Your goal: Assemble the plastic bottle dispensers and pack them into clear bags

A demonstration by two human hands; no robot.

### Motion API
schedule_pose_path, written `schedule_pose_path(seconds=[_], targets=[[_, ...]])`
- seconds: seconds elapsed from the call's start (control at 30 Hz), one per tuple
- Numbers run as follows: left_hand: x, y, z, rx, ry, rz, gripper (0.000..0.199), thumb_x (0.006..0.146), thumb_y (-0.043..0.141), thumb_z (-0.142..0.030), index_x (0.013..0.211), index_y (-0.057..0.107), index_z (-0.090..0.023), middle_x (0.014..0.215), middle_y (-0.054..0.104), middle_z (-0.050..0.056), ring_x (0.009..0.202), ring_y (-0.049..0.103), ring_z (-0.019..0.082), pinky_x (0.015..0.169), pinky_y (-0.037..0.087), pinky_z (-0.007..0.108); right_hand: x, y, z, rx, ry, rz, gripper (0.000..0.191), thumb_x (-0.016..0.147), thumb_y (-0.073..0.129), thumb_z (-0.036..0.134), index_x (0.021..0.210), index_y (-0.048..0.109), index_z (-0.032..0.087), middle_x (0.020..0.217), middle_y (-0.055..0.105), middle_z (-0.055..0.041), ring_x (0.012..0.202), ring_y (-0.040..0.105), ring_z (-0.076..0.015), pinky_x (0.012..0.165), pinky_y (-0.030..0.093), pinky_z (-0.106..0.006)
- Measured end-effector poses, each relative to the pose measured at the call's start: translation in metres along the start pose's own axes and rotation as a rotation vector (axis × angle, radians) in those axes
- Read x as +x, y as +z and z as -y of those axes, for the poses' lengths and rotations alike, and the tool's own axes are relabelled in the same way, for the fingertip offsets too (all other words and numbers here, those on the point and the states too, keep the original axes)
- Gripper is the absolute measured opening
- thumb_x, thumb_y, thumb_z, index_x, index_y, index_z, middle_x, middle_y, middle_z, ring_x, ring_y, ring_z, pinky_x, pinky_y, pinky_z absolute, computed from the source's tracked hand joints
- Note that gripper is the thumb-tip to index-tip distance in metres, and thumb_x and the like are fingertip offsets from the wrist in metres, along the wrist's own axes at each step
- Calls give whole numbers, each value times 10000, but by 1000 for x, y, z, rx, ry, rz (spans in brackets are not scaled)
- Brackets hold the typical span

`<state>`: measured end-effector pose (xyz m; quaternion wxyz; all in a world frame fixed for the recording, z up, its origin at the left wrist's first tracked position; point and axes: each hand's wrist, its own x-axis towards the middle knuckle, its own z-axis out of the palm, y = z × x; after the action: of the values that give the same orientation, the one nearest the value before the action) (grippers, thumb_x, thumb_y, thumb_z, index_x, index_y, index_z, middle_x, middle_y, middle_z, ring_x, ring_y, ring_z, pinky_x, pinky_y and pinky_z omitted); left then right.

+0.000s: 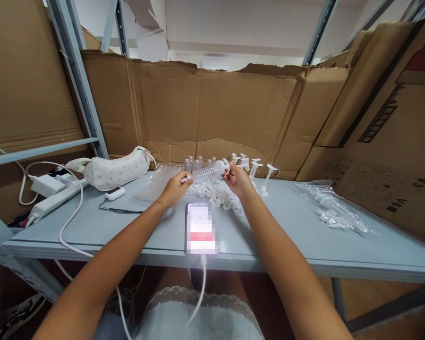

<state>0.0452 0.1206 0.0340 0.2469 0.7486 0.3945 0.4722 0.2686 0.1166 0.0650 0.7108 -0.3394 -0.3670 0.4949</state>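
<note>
A clear ribbed plastic bottle (204, 174) lies almost level in the air between my two hands, its white collar end to the right. My left hand (174, 190) is closed on the bottle's left end. At the other end, the fingers of my right hand (238, 180) are closed on a white round cap (225, 165). Whether the cap is screwed on cannot be made out. Below and behind the bottle lies a heap of small white caps (217, 192). Several clear bottles (195, 164) stand behind my left hand. White pump heads (268, 179) stand upright beyond my right hand.
A phone (200, 229) with a charging cable lies at the table's front edge. Leftward are a white pouch (115, 169), a small white device (115, 193) and a power strip (55, 200). Plastic bags (336, 208) lie at the right. Cardboard (212, 108) walls the back.
</note>
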Motion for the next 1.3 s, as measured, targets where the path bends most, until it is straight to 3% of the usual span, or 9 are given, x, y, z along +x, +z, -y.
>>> schedule_pose_path(seconds=[0.2,0.33,0.5,0.63,0.83,0.97,1.07,1.17,1.3], targets=[[1,3,5,-199,-10,24,277,835,596,-362,1034,601,-171,1017,674,73,916,651,170,802,511,291,-8,0,3,-29,-70,46,242,744,751,309,735,540,191,612,565,34,531,525,-72,461,426,-173],[-1,-1,-2,-220,-70,40,375,808,637,-338,1126,599,-143,1077,649,107,857,651,155,831,505,313,-10,2,0,-20,-88,110,322,686,788,404,735,552,191,655,586,30,557,514,-70,511,444,-187],[-3,-3,-11,-233,-109,169,543,723,720,-350,1192,605,-101,890,669,66,671,581,116,699,491,281,-11,4,-4,-93,-111,163,359,648,795,469,734,586,191,718,605,19,574,491,-71,523,426,-204],[-7,-4,-19,-328,-133,237,679,715,726,-404,1309,554,-125,795,620,26,560,493,76,511,365,217,-14,7,-3,-74,-125,186,304,642,805,415,744,632,187,682,598,27,590,501,-74,545,420,-205],[-11,-9,-28,-433,-96,362,665,758,689,-484,1314,576,-137,664,535,-11,515,389,51,465,268,203,-20,12,-6,-134,-85,274,291,646,789,416,776,687,176,650,570,32,595,494,-77,564,421,-213],[-11,-6,-25,-302,-79,282,678,742,715,-407,1343,549,-141,953,676,81,604,492,73,544,395,215,-17,7,-9,-148,-32,296,414,580,829,479,801,686,160,565,516,55,511,445,-65,495,384,-211],[-10,-3,-20,-154,1,196,660,732,717,-336,1346,551,-159,1217,649,123,860,614,158,748,491,277,-16,7,-12,-163,19,303,478,546,839,535,794,666,165,478,441,82,448,416,-65,446,347,-213],[-11,-1,-17,-7,90,160,639,757,687,-321,1357,542,-156,1273,634,120,1049,609,215,908,475,328,-19,11,-15,-179,34,279,502,544,827,576,782,645,174,415,362,104,408,395,-69,414,299,-214],[-13,-1,-20,240,190,122,599,806,636,-288,1385,512,-201,1287,634,90,1022,621,211,926,476,348,-22,18,-17,-191,30,245,493,577,799,603,745,609,180,373,256,127,356,316,-62,382,221,-224]])
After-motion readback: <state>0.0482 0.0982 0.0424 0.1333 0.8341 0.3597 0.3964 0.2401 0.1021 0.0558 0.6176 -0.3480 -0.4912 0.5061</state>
